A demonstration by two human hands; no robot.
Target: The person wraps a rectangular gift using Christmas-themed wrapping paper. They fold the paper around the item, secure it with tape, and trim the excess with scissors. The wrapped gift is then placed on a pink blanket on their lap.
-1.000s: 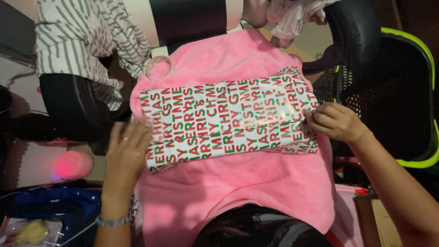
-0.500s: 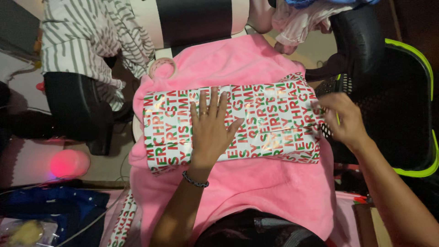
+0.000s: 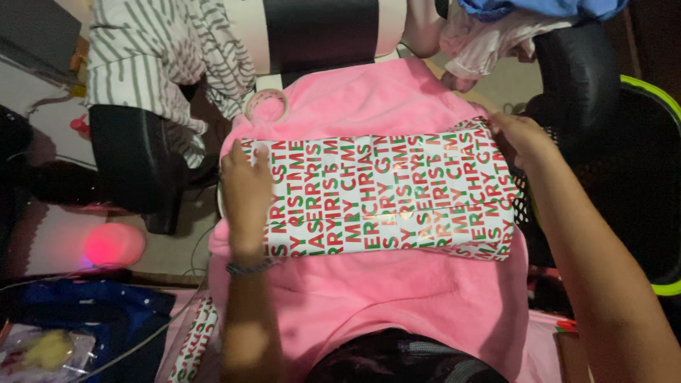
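While the wrapped box, covered in white paper with red and green lettering, is lying lengthwise across the pink blanket over the person's lap, the left hand is resting on its left end, fingers together and curled over the edge so that the palm is pressing the paper down. The right hand is working at the far right corner, fingers bunched as if pinching the loose paper there, though the fingertips are hidden behind the hand, so I cannot tell exactly what they are gripping. A roll of tape is sitting on the blanket just beyond the box's far left corner, within easy reach of the left hand. To do this end fold well, it seems wise to be keeping the left palm flat and steady so the box is not sliding on the soft blanket, while the right hand is drawing the flap snug against the box end and creasing it sharply before any tape is going on. Pulling unevenly is likely to be wrinkling or tearing the glossy paper.
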